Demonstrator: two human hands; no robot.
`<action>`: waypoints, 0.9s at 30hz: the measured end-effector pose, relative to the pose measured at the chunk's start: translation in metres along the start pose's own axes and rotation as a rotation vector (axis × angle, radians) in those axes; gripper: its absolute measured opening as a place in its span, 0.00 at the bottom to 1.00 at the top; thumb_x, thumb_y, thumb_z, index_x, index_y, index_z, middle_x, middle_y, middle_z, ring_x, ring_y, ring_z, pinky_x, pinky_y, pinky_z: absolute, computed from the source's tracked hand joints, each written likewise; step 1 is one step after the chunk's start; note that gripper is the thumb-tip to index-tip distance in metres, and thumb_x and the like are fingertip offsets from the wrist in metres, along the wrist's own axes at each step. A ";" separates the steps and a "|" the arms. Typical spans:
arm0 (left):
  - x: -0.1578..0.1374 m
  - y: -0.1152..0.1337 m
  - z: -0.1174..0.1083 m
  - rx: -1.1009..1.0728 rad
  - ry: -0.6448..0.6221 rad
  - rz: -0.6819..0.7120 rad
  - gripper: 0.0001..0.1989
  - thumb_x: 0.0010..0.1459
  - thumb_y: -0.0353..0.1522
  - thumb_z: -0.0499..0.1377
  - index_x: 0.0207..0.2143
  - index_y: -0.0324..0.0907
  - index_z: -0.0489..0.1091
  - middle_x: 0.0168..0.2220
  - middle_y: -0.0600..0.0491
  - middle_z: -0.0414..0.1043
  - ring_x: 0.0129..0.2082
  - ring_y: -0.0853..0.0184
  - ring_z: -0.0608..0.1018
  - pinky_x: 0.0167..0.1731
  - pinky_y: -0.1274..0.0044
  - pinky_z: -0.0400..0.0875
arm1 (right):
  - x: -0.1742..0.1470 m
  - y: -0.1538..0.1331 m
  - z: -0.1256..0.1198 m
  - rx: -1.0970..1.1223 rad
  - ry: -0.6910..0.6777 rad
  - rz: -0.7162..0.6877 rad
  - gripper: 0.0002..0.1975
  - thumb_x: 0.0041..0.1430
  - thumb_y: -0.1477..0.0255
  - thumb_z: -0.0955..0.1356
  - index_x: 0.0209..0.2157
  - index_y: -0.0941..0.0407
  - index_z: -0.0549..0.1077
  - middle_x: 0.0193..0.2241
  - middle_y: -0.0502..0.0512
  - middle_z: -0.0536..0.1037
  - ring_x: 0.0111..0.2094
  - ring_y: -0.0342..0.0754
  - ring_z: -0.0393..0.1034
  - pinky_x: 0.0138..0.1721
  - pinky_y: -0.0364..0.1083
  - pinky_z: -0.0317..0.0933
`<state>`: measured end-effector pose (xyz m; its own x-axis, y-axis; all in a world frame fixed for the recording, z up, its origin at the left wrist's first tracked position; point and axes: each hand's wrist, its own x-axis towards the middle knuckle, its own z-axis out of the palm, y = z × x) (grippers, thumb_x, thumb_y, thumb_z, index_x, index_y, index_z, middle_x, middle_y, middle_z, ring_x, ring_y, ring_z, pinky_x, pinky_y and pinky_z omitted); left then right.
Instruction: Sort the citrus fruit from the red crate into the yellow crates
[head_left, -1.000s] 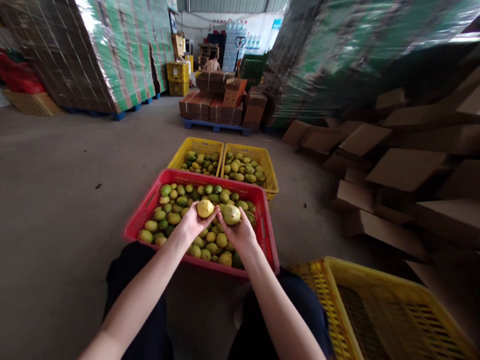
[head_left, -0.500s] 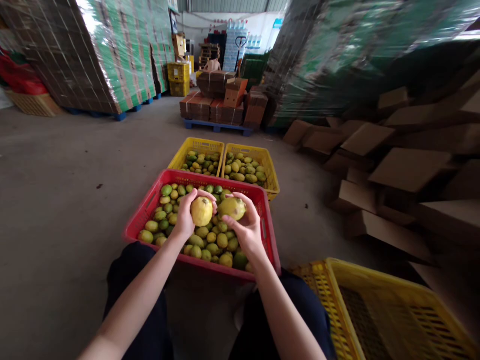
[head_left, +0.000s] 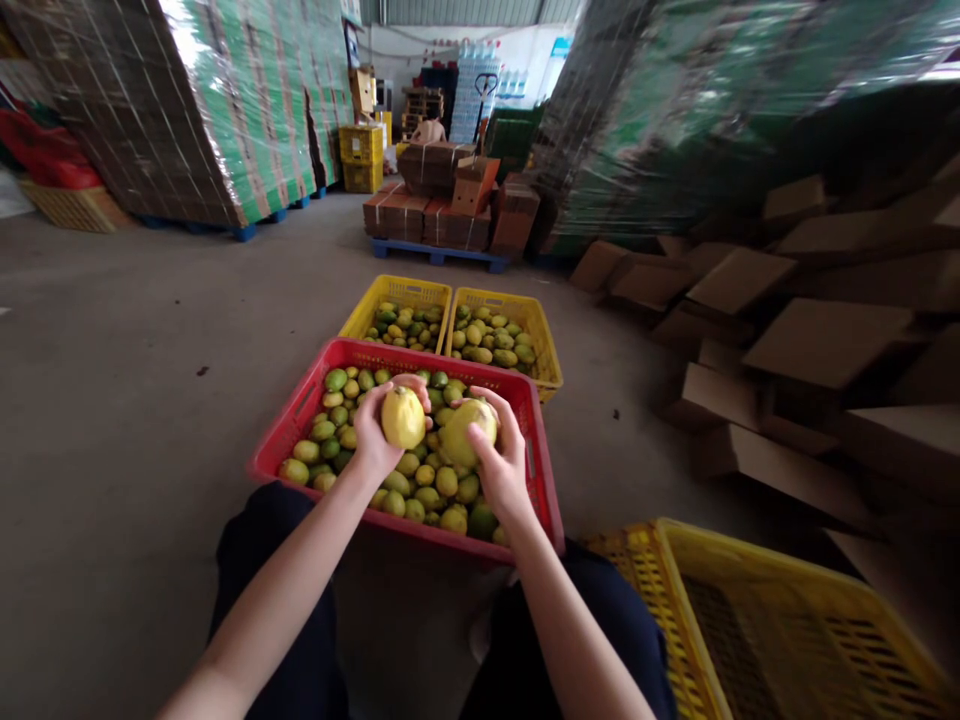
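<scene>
Left hand (head_left: 375, 430): curled around a yellow lemon (head_left: 403, 418). Right hand (head_left: 506, 455): gripping a greener lemon (head_left: 456, 438) between thumb and fingers. Directly below both: red crate (head_left: 549, 485) of loose lemons (head_left: 446, 483). Possible faults: drop and bruising, from slack thumb pressure at right; knocking together, from the narrow gap. Beyond both hands: two yellow crates (head_left: 546, 345), red crate's far wall between. Low right of right hand: slatted yellow crate (head_left: 750, 555), right thigh (head_left: 615, 595) intervening.

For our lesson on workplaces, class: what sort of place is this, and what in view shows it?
Probably a fruit-packing warehouse: a red crate full of yellow-green fruit, strapped cardboard on a blue pallet, and tall plastic-wrapped stacks.
</scene>
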<state>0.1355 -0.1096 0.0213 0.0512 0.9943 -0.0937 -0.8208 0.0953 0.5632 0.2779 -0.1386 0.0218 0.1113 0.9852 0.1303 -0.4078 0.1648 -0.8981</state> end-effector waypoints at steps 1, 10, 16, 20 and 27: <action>0.002 -0.001 0.001 -0.041 0.010 -0.048 0.17 0.56 0.32 0.48 0.41 0.38 0.74 0.30 0.48 0.76 0.29 0.66 0.78 0.28 0.78 0.72 | 0.004 0.004 -0.001 0.054 0.024 0.042 0.17 0.47 0.71 0.73 0.41 0.53 0.74 0.35 0.50 0.79 0.36 0.45 0.72 0.36 0.41 0.67; 0.016 -0.014 -0.004 -0.260 0.119 -0.253 0.18 0.60 0.33 0.48 0.48 0.38 0.70 0.37 0.45 0.76 0.44 0.58 0.78 0.42 0.63 0.74 | 0.038 0.034 -0.019 0.766 0.166 0.319 0.14 0.55 0.66 0.62 0.41 0.54 0.73 0.34 0.51 0.80 0.28 0.43 0.72 0.30 0.43 0.68; 0.022 -0.023 -0.004 -0.283 0.031 -0.205 0.14 0.60 0.32 0.50 0.41 0.38 0.73 0.41 0.46 0.76 0.47 0.60 0.76 0.47 0.67 0.72 | 0.041 0.035 -0.014 0.818 0.170 0.256 0.11 0.54 0.70 0.66 0.40 0.54 0.73 0.38 0.52 0.80 0.41 0.46 0.74 0.42 0.46 0.69; 0.027 -0.034 -0.007 -0.369 0.007 -0.151 0.15 0.60 0.35 0.50 0.37 0.39 0.75 0.43 0.49 0.76 0.46 0.63 0.76 0.49 0.72 0.71 | 0.044 0.041 -0.006 0.868 0.167 0.221 0.12 0.54 0.63 0.66 0.38 0.53 0.73 0.39 0.51 0.80 0.45 0.48 0.73 0.47 0.48 0.67; 0.033 -0.046 -0.008 -0.476 0.033 -0.104 0.17 0.60 0.38 0.48 0.38 0.41 0.75 0.44 0.50 0.76 0.47 0.64 0.76 0.50 0.72 0.69 | 0.050 0.057 0.003 0.924 0.167 0.196 0.11 0.54 0.62 0.66 0.36 0.53 0.73 0.40 0.49 0.80 0.43 0.47 0.74 0.51 0.51 0.65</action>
<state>0.1700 -0.0813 -0.0141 0.1354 0.9778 -0.1597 -0.9816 0.1543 0.1122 0.2582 -0.0798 -0.0214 0.0636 0.9915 -0.1133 -0.9786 0.0397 -0.2018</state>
